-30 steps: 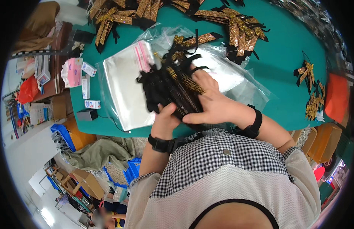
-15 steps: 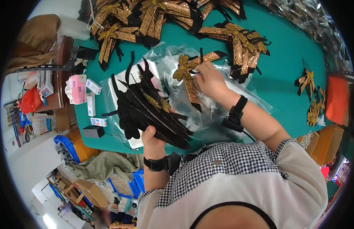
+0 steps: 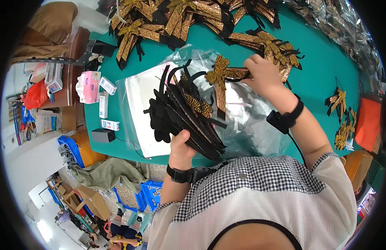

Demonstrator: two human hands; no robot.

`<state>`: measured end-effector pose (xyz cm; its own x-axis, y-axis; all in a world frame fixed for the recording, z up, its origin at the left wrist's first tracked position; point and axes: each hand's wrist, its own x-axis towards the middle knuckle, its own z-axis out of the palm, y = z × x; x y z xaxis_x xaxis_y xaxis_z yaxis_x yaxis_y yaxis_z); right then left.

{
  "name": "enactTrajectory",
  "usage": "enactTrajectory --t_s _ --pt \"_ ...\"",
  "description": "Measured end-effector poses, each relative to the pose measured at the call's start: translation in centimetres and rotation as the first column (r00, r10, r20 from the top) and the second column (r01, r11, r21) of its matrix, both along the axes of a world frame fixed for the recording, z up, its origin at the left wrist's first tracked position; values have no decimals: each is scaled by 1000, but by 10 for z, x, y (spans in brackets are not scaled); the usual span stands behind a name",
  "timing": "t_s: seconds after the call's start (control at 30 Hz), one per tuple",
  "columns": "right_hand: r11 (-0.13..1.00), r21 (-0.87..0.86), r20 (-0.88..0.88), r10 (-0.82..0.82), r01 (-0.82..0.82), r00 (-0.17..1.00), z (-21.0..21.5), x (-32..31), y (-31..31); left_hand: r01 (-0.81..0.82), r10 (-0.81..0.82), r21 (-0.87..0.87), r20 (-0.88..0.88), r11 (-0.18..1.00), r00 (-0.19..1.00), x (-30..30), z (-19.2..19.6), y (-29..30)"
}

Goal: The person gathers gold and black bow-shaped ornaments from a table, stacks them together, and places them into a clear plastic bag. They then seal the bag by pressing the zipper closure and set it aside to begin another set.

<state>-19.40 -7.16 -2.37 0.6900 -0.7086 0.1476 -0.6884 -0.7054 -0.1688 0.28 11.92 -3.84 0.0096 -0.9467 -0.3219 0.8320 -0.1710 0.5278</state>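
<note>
My left hand (image 3: pixel 182 149) is wrapped round the lower end of a thick stack of bows (image 3: pixel 178 112), black backs showing, with some gold glitter between the layers. In my right hand (image 3: pixel 265 79) the fingers pinch one tail of a single gold glitter bow (image 3: pixel 220 81). That bow has a butterfly-like gold centre, and its other black-tipped tail hangs down. It hangs just right of the stack, over clear plastic bags (image 3: pixel 251 125). Whether its left side touches the stack's loose black strips, I cannot tell.
Several piles of gold bows (image 3: pixel 176 18) lie along the far side of the green table (image 3: pixel 317 83). At left stand a tissue pack (image 3: pixel 89 86), small boxes (image 3: pixel 103 105) and a dark box (image 3: pixel 103 135). More bows (image 3: pixel 345 129) lie at right, and shiny plastic packets (image 3: pixel 330 21) beyond.
My right hand has moved right and slightly away from me, carrying the single bow along. My left hand and its stack have shifted a little to the right.
</note>
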Motion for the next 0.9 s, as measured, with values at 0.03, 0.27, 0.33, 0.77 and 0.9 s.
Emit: enactTrajectory --t_s 0.03,0.27,0.33,0.77,0.9 --pt "964 212 -78 -143 157 987 21 0 5 -19 19 8 -5 1000 1000 -2 -3 3" --pt "859 477 457 -426 189 781 33 -5 66 -7 -3 -109 -90 994 996 -28 18 -23" --pt "841 538 575 -412 53 707 25 -1 92 10 -29 -175 -105 985 994 -35 12 -28" --pt "353 843 534 -642 -406 550 -1 -21 113 256 -277 -145 -158 956 948 -49 3 -42" --pt "185 889 416 -710 -418 569 -7 -28 105 275 -270 37 -109 961 957 -43 -3 -36"
